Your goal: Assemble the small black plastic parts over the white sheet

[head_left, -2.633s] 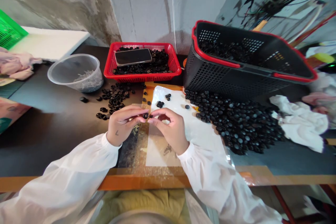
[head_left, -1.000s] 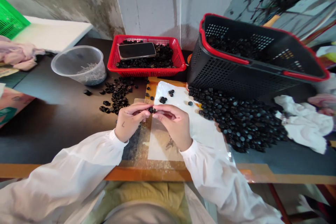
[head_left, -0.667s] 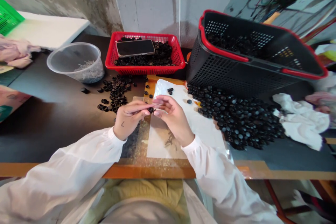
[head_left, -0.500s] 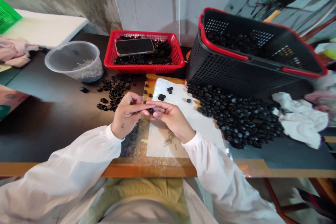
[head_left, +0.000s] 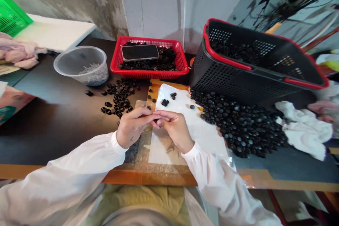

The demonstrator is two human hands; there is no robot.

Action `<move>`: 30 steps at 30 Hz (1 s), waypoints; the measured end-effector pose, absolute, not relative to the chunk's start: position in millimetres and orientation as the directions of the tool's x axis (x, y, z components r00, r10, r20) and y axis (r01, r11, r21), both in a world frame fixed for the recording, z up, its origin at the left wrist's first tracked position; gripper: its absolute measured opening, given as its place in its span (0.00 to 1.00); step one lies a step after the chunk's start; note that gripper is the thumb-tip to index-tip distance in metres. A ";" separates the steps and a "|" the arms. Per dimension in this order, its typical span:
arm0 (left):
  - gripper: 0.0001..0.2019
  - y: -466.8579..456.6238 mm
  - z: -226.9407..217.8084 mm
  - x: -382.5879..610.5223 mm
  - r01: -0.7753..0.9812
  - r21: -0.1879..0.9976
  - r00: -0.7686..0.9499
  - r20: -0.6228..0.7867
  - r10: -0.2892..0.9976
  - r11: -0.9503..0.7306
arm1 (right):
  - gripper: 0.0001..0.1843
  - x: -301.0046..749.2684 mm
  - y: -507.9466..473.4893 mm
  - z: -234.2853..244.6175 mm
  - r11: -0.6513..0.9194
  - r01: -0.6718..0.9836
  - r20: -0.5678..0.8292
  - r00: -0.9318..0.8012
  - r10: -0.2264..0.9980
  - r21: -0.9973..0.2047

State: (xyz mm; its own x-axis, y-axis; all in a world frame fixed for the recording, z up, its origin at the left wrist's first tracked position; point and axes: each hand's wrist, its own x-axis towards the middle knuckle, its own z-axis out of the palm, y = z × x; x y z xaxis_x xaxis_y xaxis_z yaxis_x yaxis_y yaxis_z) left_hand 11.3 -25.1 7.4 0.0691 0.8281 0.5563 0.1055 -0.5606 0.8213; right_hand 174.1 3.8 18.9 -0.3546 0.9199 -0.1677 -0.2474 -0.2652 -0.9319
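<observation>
At the centre of the frame, a small, dark black piece (head_left: 155,120) sits between the meeting fingertips of the bare left hand (head_left: 134,126) and bare right hand (head_left: 176,130); both hands' fingers are closed on it. Only a sliver shows, so its full shape is hidden by the fingers. Just above, small round black parts (head_left: 165,102) rest clustered on a white flat sheet (head_left: 166,148). A loose group of ring-like, hollow black pieces (head_left: 120,95) lies left of centre, while a dense heap of smooth, slightly glossy, disc-topped black caps (head_left: 243,127) spreads across the right of the frame.
</observation>
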 end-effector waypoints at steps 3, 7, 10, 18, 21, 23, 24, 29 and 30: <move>0.18 -21.6 5.8 7.0 0.133 0.794 0.095 0.585 0.805 -0.593 | 0.13 176.6 6.3 21.8 -0.225 -0.195 -0.143 -0.362 0.921 -0.955; 0.15 -14.3 8.2 0.4 0.310 0.738 0.098 0.602 0.792 -0.600 | 0.17 178.8 11.6 26.3 -0.201 -0.206 -0.091 -0.445 0.891 -0.958; 0.14 -12.8 10.1 -3.4 0.393 0.656 0.141 0.649 0.747 -0.644 | 0.20 178.0 12.6 27.4 -0.158 -0.180 -0.057 -0.469 0.882 -0.971; 0.10 0.2 15.7 -37.6 0.648 0.471 0.196 0.656 0.729 -0.598 | 0.10 248.3 49.8 43.6 0.367 0.703 0.436 -0.089 0.896 -0.609; 0.05 8.5 14.6 -60.9 0.704 0.358 0.269 0.665 0.697 -0.613 | 0.12 289.0 75.5 41.3 0.281 0.875 0.518 -0.041 0.854 -0.394; 0.06 10.8 13.1 -73.1 0.704 0.360 0.311 0.618 0.722 -0.612 | 0.13 304.6 87.1 36.0 0.309 0.893 0.510 -0.108 0.853 -0.327; 0.06 11.1 12.3 -77.5 0.698 0.366 0.342 0.584 0.736 -0.615 | 0.15 308.1 89.8 33.8 0.350 0.886 0.502 -0.163 0.849 -0.304; 0.08 10.2 8.1 -85.4 0.680 0.346 0.496 0.433 0.753 -0.647 | 0.14 290.8 77.4 34.3 0.487 0.829 0.488 -0.316 0.814 -0.276; 0.08 10.2 7.3 -85.6 0.681 0.345 0.503 0.420 0.755 -0.646 | 0.13 283.0 72.8 34.5 0.510 0.811 0.470 -0.345 0.812 -0.287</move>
State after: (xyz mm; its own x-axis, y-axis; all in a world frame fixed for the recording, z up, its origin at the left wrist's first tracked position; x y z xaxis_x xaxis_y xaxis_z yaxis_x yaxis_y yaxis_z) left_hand -85.6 10.2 7.3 0.5033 0.7551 0.4201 0.6814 -0.6458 0.3445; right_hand 283.0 72.8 34.5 -0.3450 0.8124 0.4701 0.8108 0.5103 -0.2868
